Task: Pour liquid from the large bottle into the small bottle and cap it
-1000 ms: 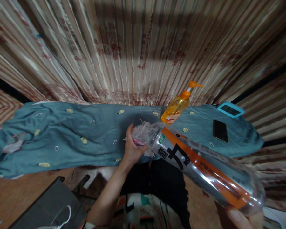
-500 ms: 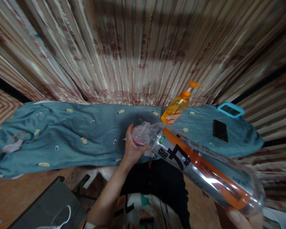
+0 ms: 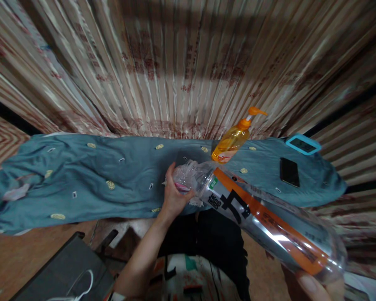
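My left hand [image 3: 175, 196] is wrapped round a clear crinkled plastic cup or wrapper [image 3: 185, 173] with a pink part, above the cloth-covered table. At the lower right, my right hand [image 3: 315, 288] grips the base of a large clear bottle [image 3: 263, 217] with an orange and silver label; only some fingers show. The bottle lies tilted, its neck towards the left and meeting the clear plastic. Whether liquid runs from it I cannot tell. Behind the bottle's neck stands an orange pump bottle [image 3: 232, 142].
A teal patterned cloth [image 3: 131, 167] covers the narrow table. On its right are a black phone [image 3: 290, 172] and a blue-framed digital clock [image 3: 303, 144]. Crumpled pale tissue [image 3: 17, 191] lies far left. A pleated curtain [image 3: 175, 75] hangs behind; a dark box-like surface [image 3: 65, 271] is lower left.
The base of the large bottle and my right hand have shifted very slightly to the left. My left hand keeps its place and hold.
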`<state>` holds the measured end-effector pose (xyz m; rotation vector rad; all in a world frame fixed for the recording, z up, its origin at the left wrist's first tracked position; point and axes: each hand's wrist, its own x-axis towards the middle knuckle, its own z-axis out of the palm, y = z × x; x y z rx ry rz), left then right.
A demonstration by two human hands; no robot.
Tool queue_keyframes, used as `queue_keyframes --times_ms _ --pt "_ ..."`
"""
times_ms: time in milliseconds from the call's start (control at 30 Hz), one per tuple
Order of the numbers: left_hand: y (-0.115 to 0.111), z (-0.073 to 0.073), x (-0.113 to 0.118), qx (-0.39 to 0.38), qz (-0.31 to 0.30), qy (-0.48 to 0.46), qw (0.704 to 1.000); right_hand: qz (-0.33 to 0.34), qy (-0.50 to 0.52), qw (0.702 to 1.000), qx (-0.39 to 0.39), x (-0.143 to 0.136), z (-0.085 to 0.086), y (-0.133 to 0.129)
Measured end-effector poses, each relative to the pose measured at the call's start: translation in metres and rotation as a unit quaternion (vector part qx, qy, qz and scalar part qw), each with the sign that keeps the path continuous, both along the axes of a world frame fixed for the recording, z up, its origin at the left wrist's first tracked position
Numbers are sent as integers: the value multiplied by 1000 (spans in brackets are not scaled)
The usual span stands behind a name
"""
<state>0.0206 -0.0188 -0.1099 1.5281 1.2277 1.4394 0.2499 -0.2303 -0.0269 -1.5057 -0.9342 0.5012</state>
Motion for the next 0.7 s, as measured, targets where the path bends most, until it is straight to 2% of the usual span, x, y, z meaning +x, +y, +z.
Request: queue_keyframes --times_ms 167,367,533,700 --pt "0 1 -1 -7 -8 -1 1000 -19 41 999 -4 -6 5 4" --pt "0 1 0 -4 -2 -5 1000 -16 21 1000 10 -12 14 13" --pt "1 0 1 -8 -3 -7 1000 0 0 1000 12 3 2 7" --pt "1 -1 1 -7 -1 -11 1000 -14 10 1000 -1 9 -10 1"
